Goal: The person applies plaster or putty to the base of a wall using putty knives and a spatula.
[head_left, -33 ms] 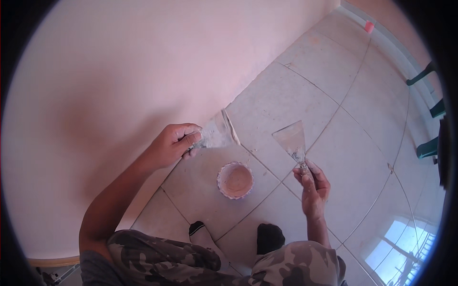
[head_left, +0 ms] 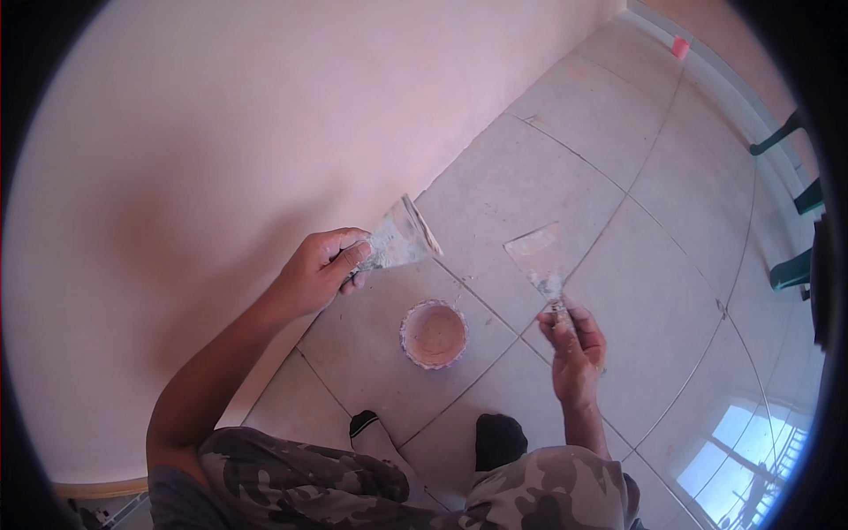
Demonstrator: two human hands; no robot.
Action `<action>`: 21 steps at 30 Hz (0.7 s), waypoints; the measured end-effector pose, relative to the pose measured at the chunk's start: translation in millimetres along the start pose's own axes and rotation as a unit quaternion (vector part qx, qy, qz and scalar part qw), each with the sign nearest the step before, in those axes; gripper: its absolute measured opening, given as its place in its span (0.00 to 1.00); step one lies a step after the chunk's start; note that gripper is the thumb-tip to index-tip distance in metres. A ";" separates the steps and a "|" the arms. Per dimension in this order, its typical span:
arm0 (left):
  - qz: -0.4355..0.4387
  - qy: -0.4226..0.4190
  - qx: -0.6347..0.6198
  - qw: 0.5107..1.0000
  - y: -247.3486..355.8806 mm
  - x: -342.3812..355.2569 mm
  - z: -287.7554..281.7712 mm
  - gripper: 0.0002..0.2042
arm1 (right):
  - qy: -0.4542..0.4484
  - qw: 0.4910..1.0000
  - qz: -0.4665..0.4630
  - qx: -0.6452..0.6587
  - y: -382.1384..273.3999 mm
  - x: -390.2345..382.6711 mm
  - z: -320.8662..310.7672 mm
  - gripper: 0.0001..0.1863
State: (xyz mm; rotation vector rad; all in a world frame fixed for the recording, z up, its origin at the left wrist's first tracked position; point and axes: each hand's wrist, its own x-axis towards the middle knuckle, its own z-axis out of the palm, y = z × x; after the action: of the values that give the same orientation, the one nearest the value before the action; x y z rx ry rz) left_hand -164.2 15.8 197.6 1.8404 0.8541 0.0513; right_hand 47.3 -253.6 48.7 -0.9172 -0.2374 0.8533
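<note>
My left hand (head_left: pixel 331 265) grips a putty knife (head_left: pixel 399 237) with a wide blade smeared with pale filler; a thicker bead of filler lies along its far edge. The blade is held out from the wall over the floor. In my right hand (head_left: pixel 576 349) is a second putty knife (head_left: pixel 537 256), its blade pointing up and away, with a filmy smear and grey residue near the handle. Between and a little below the hands, a round bowl (head_left: pixel 434 334) with a scalloped rim holds pinkish-beige paste. Neither knife touches the bowl.
A pale pink wall (head_left: pixel 221 115) rises on the left and meets the tiled floor (head_left: pixel 583 212). My socked feet (head_left: pixel 501 442) are just below the bowl. Green chair legs (head_left: pixel 791 271) stand at the right, and a small pink object (head_left: pixel 679 48) is at the far baseboard.
The left putty knife has tilted and moved slightly up and to the left. My right hand has shifted a little left with its knife.
</note>
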 end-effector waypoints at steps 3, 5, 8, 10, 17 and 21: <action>0.005 0.036 -0.007 0.999 -10.5 1.0 15.8 0.14 | -0.025 0.998 0.049 -0.019 0.3 -10.5 22.8 0.17; 0.026 0.043 0.000 0.999 -13.8 -0.6 23.5 0.15 | -0.036 0.993 0.082 -0.081 2.3 -19.1 40.0 0.17; 0.048 0.059 -0.002 0.997 -16.8 0.6 34.4 0.15 | -0.051 0.988 0.069 -0.130 13.4 -26.4 50.4 0.18; 0.049 0.066 -0.011 0.997 -19.2 0.3 40.1 0.15 | -0.054 0.988 0.030 -0.140 17.5 -29.2 58.2 0.19; 0.078 0.047 -0.014 0.996 -28.2 -3.3 51.4 0.16 | -0.056 0.991 0.034 -0.118 27.6 -31.3 68.4 0.18; 0.098 0.046 -0.002 0.994 -28.7 -4.2 55.0 0.15 | -0.047 0.990 0.012 -0.131 29.5 -29.7 69.4 0.18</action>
State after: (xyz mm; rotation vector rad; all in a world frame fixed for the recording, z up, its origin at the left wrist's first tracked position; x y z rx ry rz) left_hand -159.9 -25.1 151.0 1.9241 0.7332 0.2629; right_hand -24.4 -224.5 72.9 -1.1273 -0.4292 0.9022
